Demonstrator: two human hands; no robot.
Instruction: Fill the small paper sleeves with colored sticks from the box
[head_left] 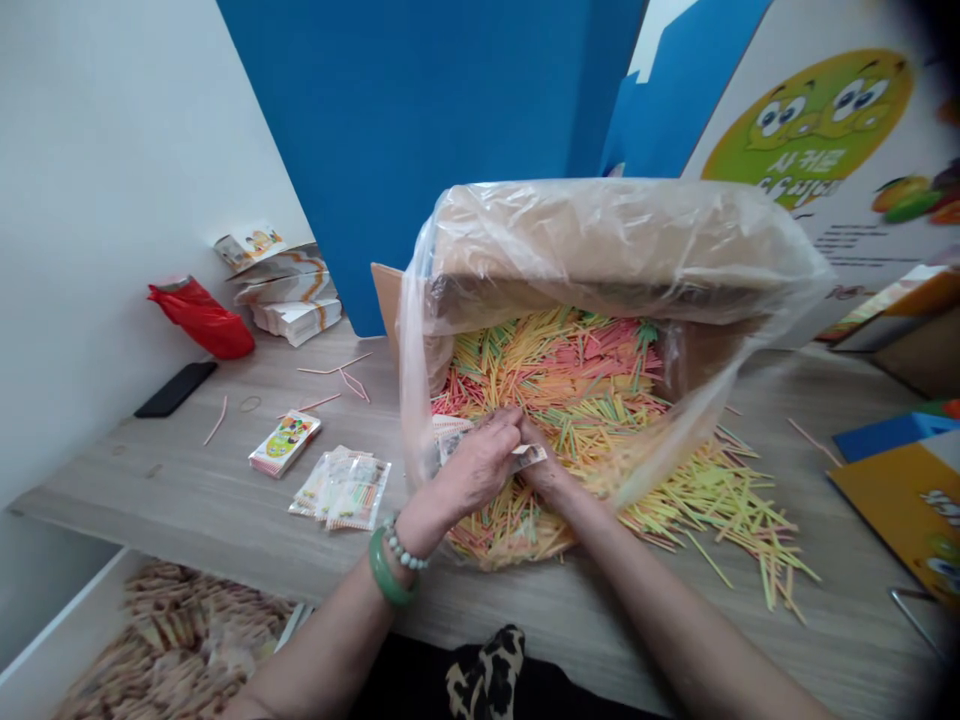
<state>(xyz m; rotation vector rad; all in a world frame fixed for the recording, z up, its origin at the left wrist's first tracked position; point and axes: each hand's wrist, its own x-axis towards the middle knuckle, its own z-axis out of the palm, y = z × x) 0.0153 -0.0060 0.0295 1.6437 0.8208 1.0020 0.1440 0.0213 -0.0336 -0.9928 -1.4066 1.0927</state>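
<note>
My left hand [480,462], with a green bangle and a beaded bracelet at its wrist, is closed on a small printed packet [531,456] at the mouth of a lined carton. Right beside it, touching, is my right hand [541,468]. Its fingers look bent together, mostly hidden behind the left hand and the packet, so what they hold cannot be seen. Under and around both hands lie many thin coloured sticks [600,375], yellow, orange, pink and green. Another printed packet [450,428] shows just left of my left hand, seen partly through the clear plastic liner [712,230].
Left on the table are clear packets [349,490], a stack of printed cards [285,442], a black phone-like slab [176,390], a red bag [202,315] and stacked paper [296,300]. Loose sticks [720,490] spill rightward. An open drawer [172,640] holds filled packets. A blue board stands behind.
</note>
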